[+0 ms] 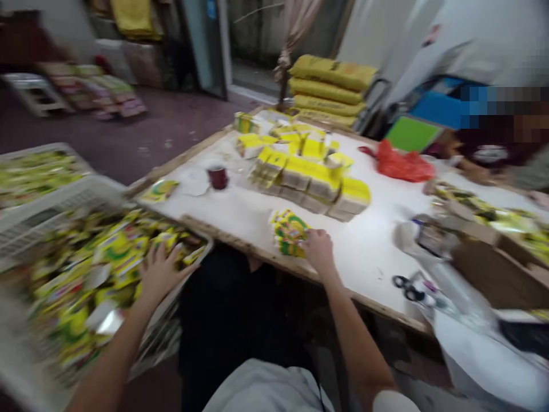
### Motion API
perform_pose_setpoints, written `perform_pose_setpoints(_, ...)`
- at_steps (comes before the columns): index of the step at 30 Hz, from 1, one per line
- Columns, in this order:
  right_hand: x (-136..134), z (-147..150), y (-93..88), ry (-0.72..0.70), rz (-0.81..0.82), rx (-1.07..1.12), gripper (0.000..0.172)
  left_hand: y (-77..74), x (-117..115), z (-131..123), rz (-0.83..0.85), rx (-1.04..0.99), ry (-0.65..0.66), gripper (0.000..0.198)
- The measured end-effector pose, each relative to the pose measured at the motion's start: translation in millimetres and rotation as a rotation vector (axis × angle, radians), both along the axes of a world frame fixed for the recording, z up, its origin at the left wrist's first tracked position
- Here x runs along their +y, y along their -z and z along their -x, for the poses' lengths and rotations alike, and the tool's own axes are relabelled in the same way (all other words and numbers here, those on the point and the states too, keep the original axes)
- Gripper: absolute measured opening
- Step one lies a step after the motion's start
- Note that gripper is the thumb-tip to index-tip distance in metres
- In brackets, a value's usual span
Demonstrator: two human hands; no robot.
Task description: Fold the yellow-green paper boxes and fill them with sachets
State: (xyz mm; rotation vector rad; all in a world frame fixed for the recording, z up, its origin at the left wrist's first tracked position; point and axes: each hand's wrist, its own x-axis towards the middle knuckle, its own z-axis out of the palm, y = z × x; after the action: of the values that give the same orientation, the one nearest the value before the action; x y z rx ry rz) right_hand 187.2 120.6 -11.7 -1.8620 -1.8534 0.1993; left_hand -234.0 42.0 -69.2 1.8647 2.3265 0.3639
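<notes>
My left hand (pixel 160 272) reaches into a white plastic crate (pixel 21 229), its fingers spread over a heap of small yellow-and-green packets (pixel 115 252). Whether a fingertip presses on one packet is blurred. At the near edge of the white table (pixel 240 214), my right hand (pixel 318 249) grips the right side of a small stack of the same packets (pixel 289 232). Its fingers curl against the stack, which sits on the tabletop. Behind it stand rows of yellow-topped packet bundles (pixel 313 177).
A dark red cup (pixel 218 177) and a loose packet (pixel 160 190) lie to the left on the table. Toward the right are a red plastic bag (pixel 401 160), scissors (pixel 407 287) and an open cardboard box (pixel 493 269). Another person (pixel 497 143) sits at the far right.
</notes>
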Motion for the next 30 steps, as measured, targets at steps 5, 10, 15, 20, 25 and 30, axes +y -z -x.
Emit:
perform_pose_setpoints(5, 14.9, -11.9, 17.0, -0.116, -0.06, 0.103, 0.022, -13.6, 23.1, 50.6, 0.032, 0.105, -0.29, 0.054)
perform_pose_setpoints(10, 15.5, -12.5, 16.0, -0.057, -0.011, 0.036, 0.026, -34.9, 34.9, 102.6, -0.02, 0.138, -0.496, 0.06)
perform_pose_setpoints(15, 10.7, -6.2, 1.6, 0.017, 0.163, -0.058, 0.042, -28.0, 15.1, 80.6, -0.09, 0.14, -0.589, 0.072)
perform_pose_setpoints(20, 14.9, -6.5, -9.6, 0.061, 0.292, 0.047, 0.046, 11.3, -54.0, 19.3, -0.067, 0.125, -0.553, 0.091)
perform_pose_setpoints(25, 12.9, -5.7, -17.4, 0.066, 0.272, 0.218, 0.028, 30.9, -68.9, 15.5, 0.015, 0.133, -0.521, 0.083)
perform_pose_setpoints(30, -1.4, -1.7, -29.9, 0.098, 0.111, 0.37, 0.026, -16.4, -16.7, 60.5, 0.016, 0.049, -0.426, 0.065)
